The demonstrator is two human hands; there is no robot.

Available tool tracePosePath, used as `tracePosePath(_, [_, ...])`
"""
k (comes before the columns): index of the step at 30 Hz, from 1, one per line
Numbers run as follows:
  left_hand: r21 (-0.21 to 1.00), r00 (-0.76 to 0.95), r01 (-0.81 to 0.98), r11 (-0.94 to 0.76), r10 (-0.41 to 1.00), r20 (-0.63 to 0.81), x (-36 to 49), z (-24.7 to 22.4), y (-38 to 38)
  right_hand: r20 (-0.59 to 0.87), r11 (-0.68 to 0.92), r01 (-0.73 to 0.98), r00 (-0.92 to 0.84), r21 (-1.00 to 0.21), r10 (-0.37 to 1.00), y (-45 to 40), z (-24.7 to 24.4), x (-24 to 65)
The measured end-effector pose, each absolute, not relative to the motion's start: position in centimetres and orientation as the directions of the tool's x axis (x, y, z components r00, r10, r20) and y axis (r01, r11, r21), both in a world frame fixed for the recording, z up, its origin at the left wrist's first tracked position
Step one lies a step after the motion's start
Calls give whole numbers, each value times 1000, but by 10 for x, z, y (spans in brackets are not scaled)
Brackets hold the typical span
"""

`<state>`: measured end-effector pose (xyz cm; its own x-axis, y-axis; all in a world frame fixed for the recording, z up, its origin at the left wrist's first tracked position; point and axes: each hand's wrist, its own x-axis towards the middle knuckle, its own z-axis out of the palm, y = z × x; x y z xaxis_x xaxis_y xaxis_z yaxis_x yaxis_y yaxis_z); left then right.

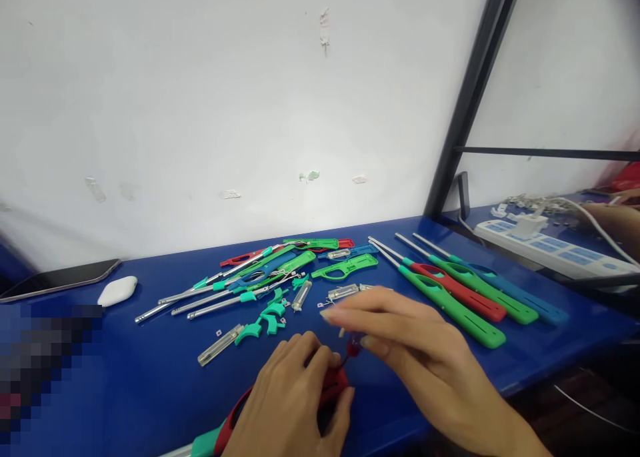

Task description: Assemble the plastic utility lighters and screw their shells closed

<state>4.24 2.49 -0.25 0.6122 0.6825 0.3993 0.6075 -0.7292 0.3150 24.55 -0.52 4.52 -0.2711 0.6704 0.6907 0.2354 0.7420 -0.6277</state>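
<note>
My left hand (293,397) is closed over a red long-nosed lighter (336,385), pressing it to the table at the front. A teal collar (206,442) and the start of its metal tube show at the lower left. My right hand (425,360) pinches a small screwdriver (354,345) with a dark and red handle. Its thin shaft points down at the end of the red lighter; whether the tip touches a screw is hidden by my fingers. Teal triggers (273,313) and a clear fuel tank (220,345) lie just beyond my left hand.
Lighter shells and metal tubes (215,305) are heaped at the back middle. Several whole lighters (460,310) lie side by side at right. A phone (60,280) and white case (117,290) sit at left. Behind a black post (465,97) are a power strip (555,250) and another person's arm.
</note>
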Motion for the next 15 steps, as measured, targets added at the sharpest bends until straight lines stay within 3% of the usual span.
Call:
tracePosePath(2, [313,614,607,-731,681,400,42,-3,25,724,763,212,-242,-611,646,-4,45,245])
tracePosePath(6, [307,611,607,-733,677,410,40,-5,25,772,756,323,-106,-569,626,0,44,242])
tracePosePath(11, [284,613,606,-743,663,430,39,-10,30,725,754,213,-210,-621,657,-1,41,242])
tracePosePath(15, [261,622,599,-757,645,444,38,-10,30,764,776,227,-159,-588,625,-2,41,238])
